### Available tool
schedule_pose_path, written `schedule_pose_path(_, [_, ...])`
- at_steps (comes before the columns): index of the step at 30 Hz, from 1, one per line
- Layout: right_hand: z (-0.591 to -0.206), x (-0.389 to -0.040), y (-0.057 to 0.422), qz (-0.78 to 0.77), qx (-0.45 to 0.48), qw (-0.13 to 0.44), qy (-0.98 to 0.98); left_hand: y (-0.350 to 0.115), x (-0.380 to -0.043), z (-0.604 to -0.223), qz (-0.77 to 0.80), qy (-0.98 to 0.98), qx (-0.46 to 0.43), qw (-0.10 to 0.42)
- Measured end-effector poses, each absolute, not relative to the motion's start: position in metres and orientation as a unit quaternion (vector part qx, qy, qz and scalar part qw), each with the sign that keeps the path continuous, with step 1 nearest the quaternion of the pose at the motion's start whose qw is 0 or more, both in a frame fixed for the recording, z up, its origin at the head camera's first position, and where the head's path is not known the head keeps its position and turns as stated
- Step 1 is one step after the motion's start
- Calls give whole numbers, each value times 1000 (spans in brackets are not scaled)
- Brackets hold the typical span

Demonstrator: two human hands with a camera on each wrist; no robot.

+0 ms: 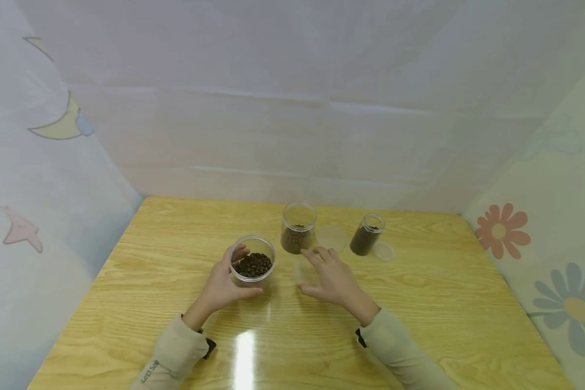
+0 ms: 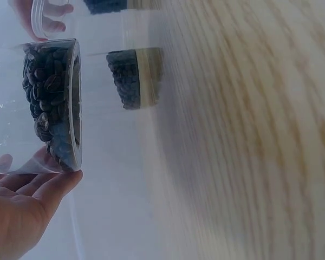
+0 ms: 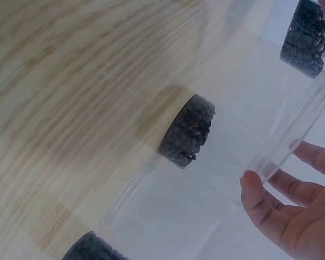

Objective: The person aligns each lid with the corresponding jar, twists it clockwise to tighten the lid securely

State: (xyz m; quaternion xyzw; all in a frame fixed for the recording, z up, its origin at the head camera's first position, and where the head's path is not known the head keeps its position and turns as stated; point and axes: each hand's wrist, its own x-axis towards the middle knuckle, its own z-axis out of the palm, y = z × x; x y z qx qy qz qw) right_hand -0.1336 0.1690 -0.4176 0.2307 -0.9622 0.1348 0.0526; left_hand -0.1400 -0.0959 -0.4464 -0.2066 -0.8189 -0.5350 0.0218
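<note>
Head view: left hand [image 1: 222, 284], curled round the nearest bean jar [image 1: 251, 281], holds it above the table [image 1: 419, 292] — right hand [image 1: 335, 276], loosely curved, pinches a clear lid [image 1: 302, 271] by its rim, near that jar.

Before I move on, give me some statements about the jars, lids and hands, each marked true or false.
1. The left hand holds a jar of dark beans. True.
2. The right hand holds a clear lid. True.
3. The held jar rests on the table. False: it is lifted above it.
4. In the head view, a narrow jar stands right of a second wide jar. True.
5. All three jars are capped. False: all three are open.
</note>
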Motion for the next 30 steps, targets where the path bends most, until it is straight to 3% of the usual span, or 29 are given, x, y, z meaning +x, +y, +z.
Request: schedule_pose_path(30, [-421, -114, 197, 149, 198, 68, -966, -71, -131, -444, -541, -808, -235, 3])
